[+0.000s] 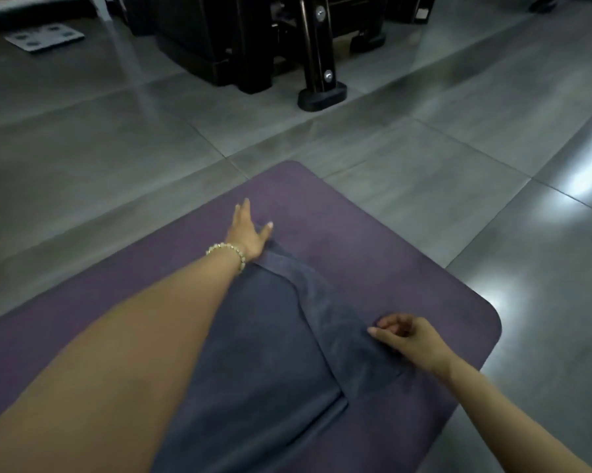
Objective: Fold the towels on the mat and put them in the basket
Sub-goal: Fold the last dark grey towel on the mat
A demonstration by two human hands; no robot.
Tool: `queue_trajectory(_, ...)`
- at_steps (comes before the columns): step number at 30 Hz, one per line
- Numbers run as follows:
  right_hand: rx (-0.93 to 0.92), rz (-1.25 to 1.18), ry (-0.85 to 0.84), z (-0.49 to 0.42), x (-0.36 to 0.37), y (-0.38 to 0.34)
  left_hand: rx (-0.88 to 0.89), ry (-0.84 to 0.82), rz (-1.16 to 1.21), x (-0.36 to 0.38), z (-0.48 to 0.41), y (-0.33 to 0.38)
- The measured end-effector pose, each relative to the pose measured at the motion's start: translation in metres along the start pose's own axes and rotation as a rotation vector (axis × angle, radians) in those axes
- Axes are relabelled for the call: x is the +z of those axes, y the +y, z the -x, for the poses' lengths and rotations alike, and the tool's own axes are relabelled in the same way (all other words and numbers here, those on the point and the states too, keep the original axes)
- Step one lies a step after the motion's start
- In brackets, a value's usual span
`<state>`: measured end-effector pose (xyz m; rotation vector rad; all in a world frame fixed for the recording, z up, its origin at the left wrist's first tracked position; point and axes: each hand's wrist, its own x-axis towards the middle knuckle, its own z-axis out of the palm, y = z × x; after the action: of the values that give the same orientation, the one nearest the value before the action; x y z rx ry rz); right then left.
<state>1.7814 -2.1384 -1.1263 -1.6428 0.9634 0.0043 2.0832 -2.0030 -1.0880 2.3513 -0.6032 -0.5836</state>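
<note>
head view: my left hand (248,230) pressed flat, fingers straight, on the towel (270,353) corner; my right hand (410,339) pinched its edge on the mat (373,233).

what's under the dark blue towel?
The purple mat, showing beyond the towel at its far and right edges. The left hand presses its far corner, the right hand pinches its right edge. Anything between towel and mat is covered.

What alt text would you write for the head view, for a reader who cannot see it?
A person's left hand, fingers straight, presses the far corner of a dark blue towel on a purple mat, while the right hand pinches its folded-over edge. Grey floor tiles and black equipment lie beyond.
</note>
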Motion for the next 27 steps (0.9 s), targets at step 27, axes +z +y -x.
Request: queue_trajectory(27,-0.135,0.515,0.42,0.011,0.029,0.039,-0.463,0.014,0.806,0.076,0.068,-0.023)
